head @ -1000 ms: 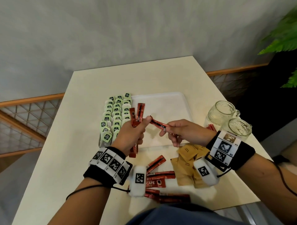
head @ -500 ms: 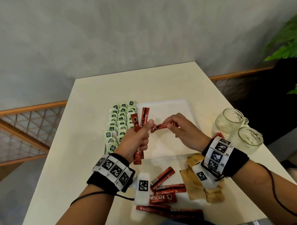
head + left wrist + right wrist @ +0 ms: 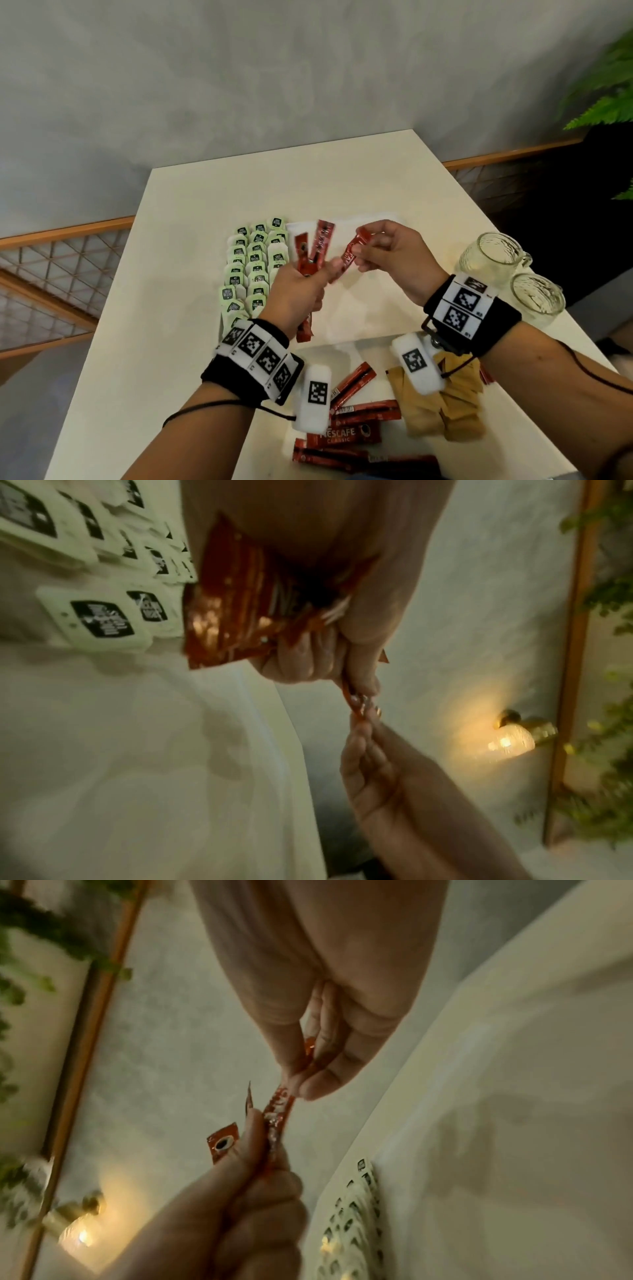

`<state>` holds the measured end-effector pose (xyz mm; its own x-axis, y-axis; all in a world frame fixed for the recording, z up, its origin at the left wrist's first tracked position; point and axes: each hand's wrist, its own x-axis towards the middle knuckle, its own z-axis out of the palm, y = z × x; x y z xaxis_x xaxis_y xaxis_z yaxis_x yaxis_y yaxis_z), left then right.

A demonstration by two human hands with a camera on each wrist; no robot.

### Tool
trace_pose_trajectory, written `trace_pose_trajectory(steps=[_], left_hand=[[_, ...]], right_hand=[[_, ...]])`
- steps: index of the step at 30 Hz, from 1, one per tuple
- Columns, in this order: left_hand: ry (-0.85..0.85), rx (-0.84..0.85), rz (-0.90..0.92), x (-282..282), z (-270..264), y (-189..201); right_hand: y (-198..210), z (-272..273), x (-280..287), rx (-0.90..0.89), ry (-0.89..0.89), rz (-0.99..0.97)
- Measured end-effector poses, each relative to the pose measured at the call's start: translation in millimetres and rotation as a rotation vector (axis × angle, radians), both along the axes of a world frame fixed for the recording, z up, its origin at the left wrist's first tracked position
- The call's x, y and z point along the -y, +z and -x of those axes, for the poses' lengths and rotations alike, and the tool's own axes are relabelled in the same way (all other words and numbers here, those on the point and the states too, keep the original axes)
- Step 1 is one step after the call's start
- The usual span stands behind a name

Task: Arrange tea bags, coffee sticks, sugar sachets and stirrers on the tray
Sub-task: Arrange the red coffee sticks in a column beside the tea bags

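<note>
Coffee sticks (image 3: 313, 253) are bunched upright in the left hand (image 3: 301, 298), fingers curled round the lower part of the bundle, tops fanned out above the fist at roughly 12 o'clock. One more red stick (image 3: 352, 251) is pinched at its upper end by the right hand (image 3: 394, 260) between thumb and fingertips; its lower end is being fed under the left thumb (contact there is confirmed in both wrist views). Both hands are held over the white tray (image 3: 363, 308), whose left strip is already filled with rows of tea bags (image 3: 253, 267).

Loose coffee sticks (image 3: 352, 421) and brown sugar sachets (image 3: 442, 407) are left on the table (image 3: 154, 325) at 6 o'clock of the tray, off it. Two glass mugs (image 3: 513, 277) are seen at 3 o'clock. No stirrers can be made out.

Handling, as judged: sticks are light, thin, glossy foil, so slippery against each other; powder-filled middles are flexible while the crimped ends are flat and firmer. A pinch at a crimped end is best for single sticks; the bundle should be clamped mid-length, or sticks may slide out and fan.
</note>
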<state>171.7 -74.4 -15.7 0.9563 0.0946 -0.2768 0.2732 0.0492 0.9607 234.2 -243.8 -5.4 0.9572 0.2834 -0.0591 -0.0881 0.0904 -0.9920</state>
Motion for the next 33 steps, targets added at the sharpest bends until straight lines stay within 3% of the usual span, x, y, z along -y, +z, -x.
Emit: trace_pose_trajectory(steps=[3, 7, 10, 17, 20, 25, 33], left_hand=[[-0.152, -0.024, -0.128, 10, 5, 0], [0.008, 0.04, -0.121, 0, -10, 11], [0.095, 0.067, -0.169, 1, -17, 13], [0.322, 0.01, 0.197, 10, -26, 4], [0.358, -0.025, 0.182, 4, -28, -2], [0.34, -0.037, 0.094, -17, -36, -4], [0.421, -0.093, 0.019, -75, -48, -1]], right_hand=[[1, -11, -2, 0.002, -0.003, 0.064], [9, -19, 3, 0.18, 0.196, 0.35], [14, -23, 2, 0.216, 0.255, 0.41], [7, -30, -6, 0.088, 0.229, 0.402], [3, -41, -2, 0.013, 0.094, 0.301], [-12, -57, -6, -0.073, 0.089, 0.225], [-52, -101, -37, -0.226, 0.018, 0.452]])
